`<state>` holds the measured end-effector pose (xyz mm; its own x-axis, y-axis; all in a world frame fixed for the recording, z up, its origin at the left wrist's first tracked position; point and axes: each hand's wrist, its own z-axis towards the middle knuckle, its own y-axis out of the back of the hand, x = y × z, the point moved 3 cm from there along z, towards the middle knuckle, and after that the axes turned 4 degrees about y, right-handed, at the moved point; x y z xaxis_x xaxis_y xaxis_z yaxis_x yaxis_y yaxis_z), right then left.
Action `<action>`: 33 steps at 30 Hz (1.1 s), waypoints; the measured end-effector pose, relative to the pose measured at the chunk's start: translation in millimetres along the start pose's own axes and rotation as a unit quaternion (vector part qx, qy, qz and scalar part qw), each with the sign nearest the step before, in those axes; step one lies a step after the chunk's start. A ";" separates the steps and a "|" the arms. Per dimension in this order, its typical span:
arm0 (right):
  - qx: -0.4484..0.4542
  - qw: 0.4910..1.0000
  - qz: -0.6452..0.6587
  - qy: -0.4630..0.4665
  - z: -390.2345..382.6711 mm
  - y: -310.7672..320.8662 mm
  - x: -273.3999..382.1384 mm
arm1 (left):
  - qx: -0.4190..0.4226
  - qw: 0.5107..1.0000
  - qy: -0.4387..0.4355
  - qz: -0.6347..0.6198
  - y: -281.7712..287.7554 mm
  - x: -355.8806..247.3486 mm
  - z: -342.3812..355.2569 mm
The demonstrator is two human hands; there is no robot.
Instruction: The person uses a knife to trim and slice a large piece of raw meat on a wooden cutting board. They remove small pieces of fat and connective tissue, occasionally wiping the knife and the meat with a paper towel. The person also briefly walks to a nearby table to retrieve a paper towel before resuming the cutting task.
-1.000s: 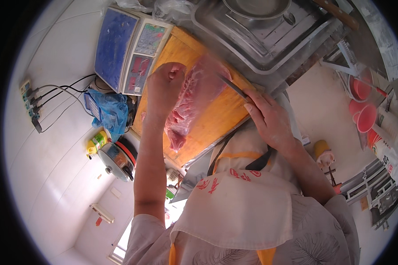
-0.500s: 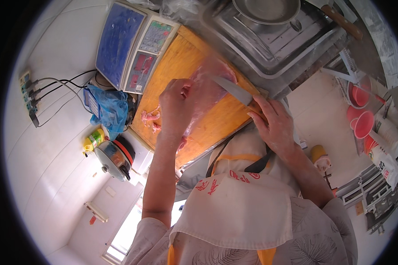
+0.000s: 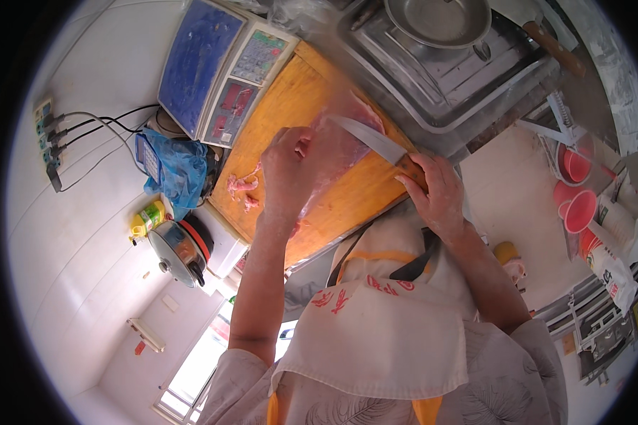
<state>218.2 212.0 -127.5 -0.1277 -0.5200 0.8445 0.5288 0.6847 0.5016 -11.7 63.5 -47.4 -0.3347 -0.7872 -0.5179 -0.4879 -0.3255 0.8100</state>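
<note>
A slab of raw pink meat [image 3: 344, 154] lies on the wooden cutting board [image 3: 358, 207], partly covered by my left hand and blurred at its far end. My left hand [image 3: 288, 170] is closed over the meat's left side, fingers curled; a reddish bit shows in the curl, but what it grips is hidden. In my right hand [image 3: 438, 195] is a kitchen knife [image 3: 374, 140], held by its wooden handle. Its blade points left and away, with the tip over the meat near my left fingers. Small meat scraps [image 3: 243, 185] lie on the board's left side.
A digital scale [image 3: 223, 78] stands against the board's far left edge. Beyond the board is a metal tray [image 3: 432, 106] with a round steel pan [image 3: 439, 21]. A blue plastic bag [image 3: 181, 173] and a lidded pot [image 3: 179, 251] are at left; red scoops [image 3: 580, 210] at right.
The knife and my right hand have shifted slightly left over the meat, the tip now closer to my left hand. My left hand stays closed. The whole view has shifted a little.
</note>
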 end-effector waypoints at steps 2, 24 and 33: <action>0.006 1.000 0.005 0.004 -4.7 -2.2 -7.8 | 0.001 1.000 0.008 -0.002 0.4 -2.0 -0.6; 0.014 0.997 -0.067 0.048 16.0 -18.6 2.5 | -0.015 1.000 0.024 -0.008 -0.9 0.2 -3.3; 0.008 0.997 -0.068 0.028 42.0 -20.9 22.0 | -0.009 1.000 0.005 -0.013 -0.5 -3.9 -6.0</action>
<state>169.1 207.7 -111.5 -0.1495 -0.6361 0.7570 0.4964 0.6138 0.6139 -5.3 63.5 -44.1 -0.3135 -0.7834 -0.5367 -0.4826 -0.3554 0.8005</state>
